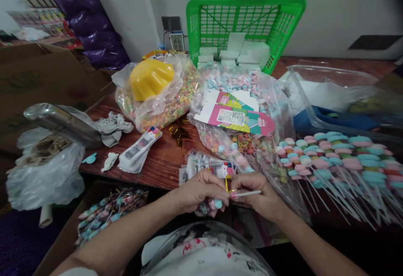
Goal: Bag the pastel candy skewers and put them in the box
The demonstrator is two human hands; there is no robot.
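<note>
My left hand (198, 192) is closed around a small clear packet of a pastel candy skewer (210, 205), just in front of the table edge. My right hand (256, 194) pinches the skewer's white stick (248, 193), which juts to the right, with a gold twist tie (226, 182) between the two hands. Both hands touch over a small stack of printed clear bags (201, 164). Right of my hands lies a big heap of pink and blue candy skewers (333, 158) with their white sticks fanned toward me.
Bags of coloured cereal rings (166, 108) with a yellow scoop (151, 78), a green basket (242, 28), folded printed cartons (236, 114), a label stack (138, 152), gold ties (178, 133). A box of wrapped skewers (110, 208) sits lower left.
</note>
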